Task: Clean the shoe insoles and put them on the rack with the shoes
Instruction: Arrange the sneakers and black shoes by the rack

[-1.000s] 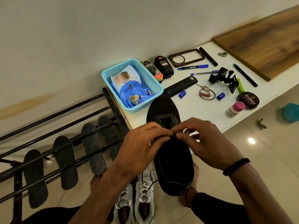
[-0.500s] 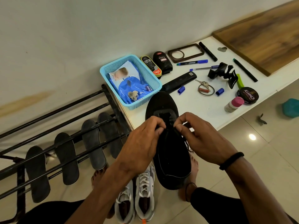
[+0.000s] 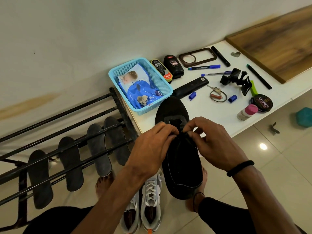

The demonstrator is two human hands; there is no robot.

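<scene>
A black shoe point(image 3: 182, 168) lies toe-first on the edge of the white table point(image 3: 217, 114), its heel hanging over the floor toward me. My left hand point(image 3: 152, 147) and my right hand point(image 3: 212, 142) meet over its middle, fingertips pinching the black lace or tongue there. Several dark insoles point(image 3: 99, 151) lean in a row across the bars of the black metal shoe rack point(image 3: 70, 130) at the left. A pair of white and grey sneakers point(image 3: 143, 205) stands on the floor below my arms.
On the table are a blue basket point(image 3: 140, 83) holding a wipes packet, polish bottles point(image 3: 173, 66), a polish tin point(image 3: 261, 103), pens, keys point(image 3: 217, 94), a black brush point(image 3: 190, 86) and a wooden board point(image 3: 278, 46). My bare feet stand beside the sneakers. A teal object point(image 3: 304, 116) lies on the tiles.
Both hands have stayed on the shoe's middle, fingers shifting slightly on the lace area. The view has tilted a little; the shoe has not left the table edge.
</scene>
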